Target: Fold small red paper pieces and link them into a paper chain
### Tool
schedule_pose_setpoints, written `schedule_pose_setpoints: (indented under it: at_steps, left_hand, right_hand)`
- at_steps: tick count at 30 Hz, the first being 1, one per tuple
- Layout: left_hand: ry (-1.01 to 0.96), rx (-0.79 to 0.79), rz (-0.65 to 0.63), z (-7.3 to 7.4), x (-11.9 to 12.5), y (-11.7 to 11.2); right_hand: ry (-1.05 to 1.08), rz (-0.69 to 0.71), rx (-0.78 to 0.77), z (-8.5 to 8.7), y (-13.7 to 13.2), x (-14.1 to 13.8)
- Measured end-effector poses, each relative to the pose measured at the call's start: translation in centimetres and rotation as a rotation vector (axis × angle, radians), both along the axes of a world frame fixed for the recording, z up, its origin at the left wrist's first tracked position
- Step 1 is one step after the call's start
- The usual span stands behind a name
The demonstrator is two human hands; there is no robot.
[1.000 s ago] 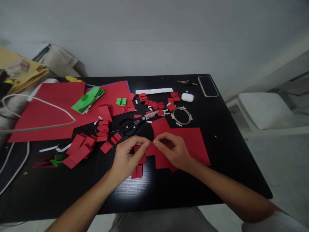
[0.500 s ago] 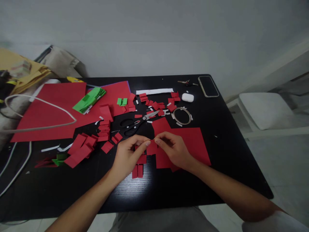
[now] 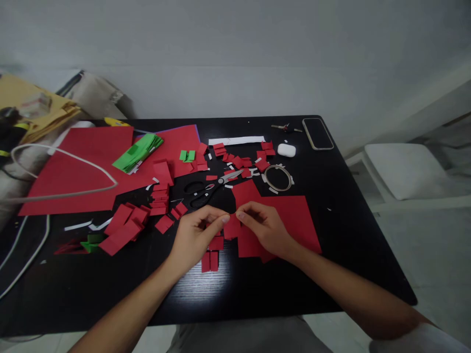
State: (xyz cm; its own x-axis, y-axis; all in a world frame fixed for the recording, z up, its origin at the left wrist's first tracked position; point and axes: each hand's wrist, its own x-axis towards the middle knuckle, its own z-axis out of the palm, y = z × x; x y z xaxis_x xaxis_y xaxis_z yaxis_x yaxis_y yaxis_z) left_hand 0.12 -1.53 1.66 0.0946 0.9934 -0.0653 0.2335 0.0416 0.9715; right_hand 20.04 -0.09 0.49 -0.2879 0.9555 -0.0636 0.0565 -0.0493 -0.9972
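Observation:
A small piece of red paper [image 3: 231,228] is pinched at its top edge between both hands. My left hand [image 3: 196,235] is closed on its left corner, thumb against forefinger. On the right corner, my right hand [image 3: 265,226] pinches in the same way. Under and beside my left hand lie folded red paper pieces [image 3: 210,261]. Large red sheets [image 3: 294,220] are spread beneath my right hand. Just beyond the hands rest black-handled scissors [image 3: 220,181] with blades parted. A roll of tape [image 3: 277,177] with white bits stuck around it lies to their right.
At the left are big red sheets [image 3: 84,166], a green paper stack [image 3: 138,153], a pile of red strips [image 3: 123,228] and a white cable [image 3: 66,152]. A white earbud case [image 3: 286,150], keys [image 3: 286,128] and a phone [image 3: 317,133] lie at the back right.
The view has shifted very slightly. Both hands keep their pinch on the red paper, which hangs a touch lower between them.

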Motion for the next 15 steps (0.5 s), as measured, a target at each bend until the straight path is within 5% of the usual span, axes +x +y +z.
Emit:
schedule_pose_setpoints:
  at_steps: [15]
  left_hand:
    - [-0.05,0.015,-0.1,-0.1,-0.4,0.5]
  right_hand:
    - [0.255,-0.052,-0.373,-1.1,0.8,0.1]
